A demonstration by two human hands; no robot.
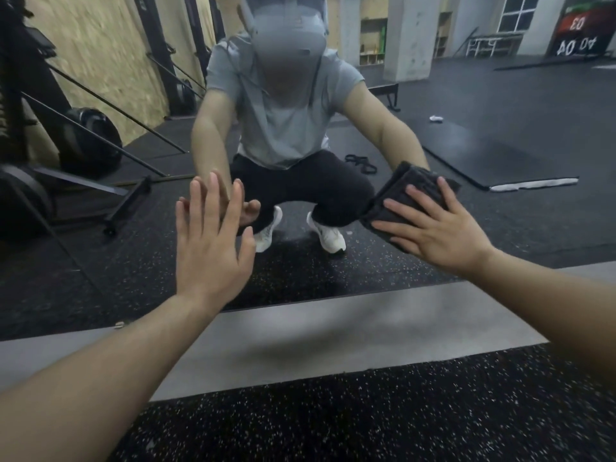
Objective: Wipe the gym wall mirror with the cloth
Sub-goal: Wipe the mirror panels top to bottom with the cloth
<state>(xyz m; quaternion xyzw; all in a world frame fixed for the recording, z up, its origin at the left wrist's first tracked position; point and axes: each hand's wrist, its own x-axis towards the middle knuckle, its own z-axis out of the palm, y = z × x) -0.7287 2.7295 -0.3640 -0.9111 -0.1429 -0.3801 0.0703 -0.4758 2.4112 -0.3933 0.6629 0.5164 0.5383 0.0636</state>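
Note:
The wall mirror (483, 111) fills the upper part of the head view and reaches down to a grey baseboard strip. My right hand (436, 228) lies flat with straight, spread fingers on a folded dark grey cloth (405, 191), pressing it against the lower glass at the right. My left hand (210, 241) is held flat, fingers straight, palm against the glass at centre left, meeting its own reflection. The mirror reflects a squatting person in a grey shirt, dark trousers and white shoes.
The grey baseboard (300, 331) runs along the mirror's foot, above black speckled rubber flooring (366, 421). Reflected in the glass are black gym machines (66, 145) at the left, a dark mat with a white strip (533, 184), and pillars and shelves far behind.

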